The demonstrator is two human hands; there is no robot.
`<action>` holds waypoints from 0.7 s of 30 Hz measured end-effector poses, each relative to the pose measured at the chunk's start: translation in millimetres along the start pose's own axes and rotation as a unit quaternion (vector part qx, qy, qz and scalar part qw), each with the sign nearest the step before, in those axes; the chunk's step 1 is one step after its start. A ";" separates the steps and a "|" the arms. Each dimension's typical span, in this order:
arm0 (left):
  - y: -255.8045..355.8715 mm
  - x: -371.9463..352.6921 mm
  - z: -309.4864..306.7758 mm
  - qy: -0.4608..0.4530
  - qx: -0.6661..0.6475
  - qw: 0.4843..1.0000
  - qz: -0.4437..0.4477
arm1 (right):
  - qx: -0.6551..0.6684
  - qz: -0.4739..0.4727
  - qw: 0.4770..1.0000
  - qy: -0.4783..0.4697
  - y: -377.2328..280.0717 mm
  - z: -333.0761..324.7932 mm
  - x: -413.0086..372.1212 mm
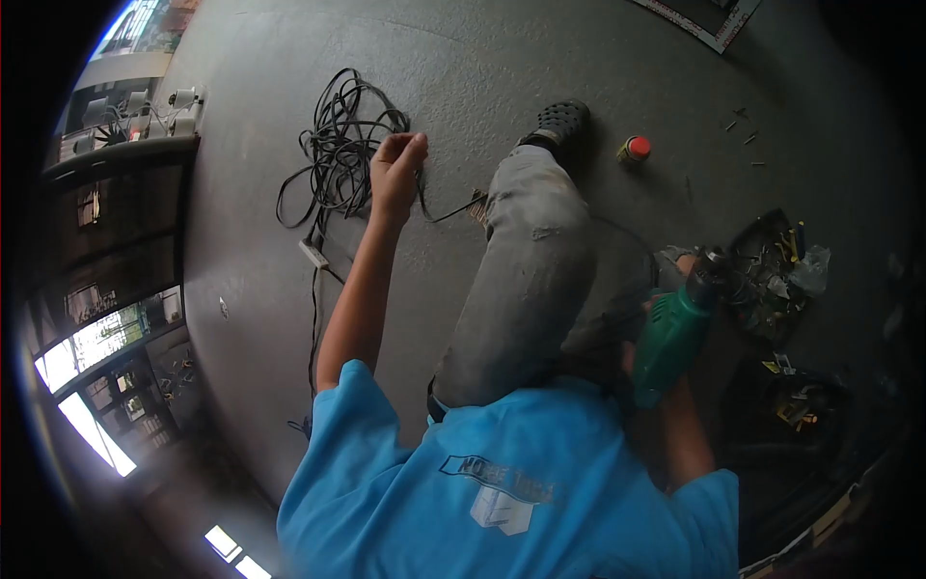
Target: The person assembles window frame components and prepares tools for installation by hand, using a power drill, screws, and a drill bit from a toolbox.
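My left hand (pixel 395 179) is raised over the grey floor beside a tangled black cable (pixel 340 159). Its fingers are pressed together; what they hold, if anything, is too small to make out. On the other side, my right hand (pixel 684 267) is wrapped round a green power tool (pixel 670 338), mostly hidden behind its body. The tool's dark front end points up and right, near a tray of small tools and hardware (pixel 772 275).
A small red-capped container (pixel 637 149) stands past my shoe (pixel 564 121). Small metal pieces (pixel 750 138) lie farther right. A white power strip (pixel 313 254) lies by the cable. A second dark container (pixel 796 405) sits at the lower right. A framed object (pixel 714 34) is at the top.
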State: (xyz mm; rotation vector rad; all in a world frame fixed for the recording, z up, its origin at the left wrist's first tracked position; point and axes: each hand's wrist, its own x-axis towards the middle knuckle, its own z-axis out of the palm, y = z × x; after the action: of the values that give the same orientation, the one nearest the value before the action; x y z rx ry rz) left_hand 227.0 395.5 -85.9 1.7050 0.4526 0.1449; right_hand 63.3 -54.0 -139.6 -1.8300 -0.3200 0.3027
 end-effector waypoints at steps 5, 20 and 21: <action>-206.1 -31.2 -3.0 -0.035 0.417 0.876 -0.238 | -0.240 -0.127 0.962 -0.034 -55.5 -30.5 21.1; -238.2 -46.0 58.9 -0.097 0.295 0.949 -0.060 | 0.280 0.386 0.877 0.061 -60.7 -17.5 30.3; -232.1 -48.8 26.1 -0.119 0.252 0.958 -0.073 | 0.201 0.266 0.942 0.040 -60.8 -15.1 34.6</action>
State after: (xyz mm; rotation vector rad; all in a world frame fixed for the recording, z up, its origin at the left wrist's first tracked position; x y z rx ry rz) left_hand 141.6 381.0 -308.2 2.1452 0.4565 -0.3075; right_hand 97.1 -38.4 -78.5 -1.4878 0.2903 0.6172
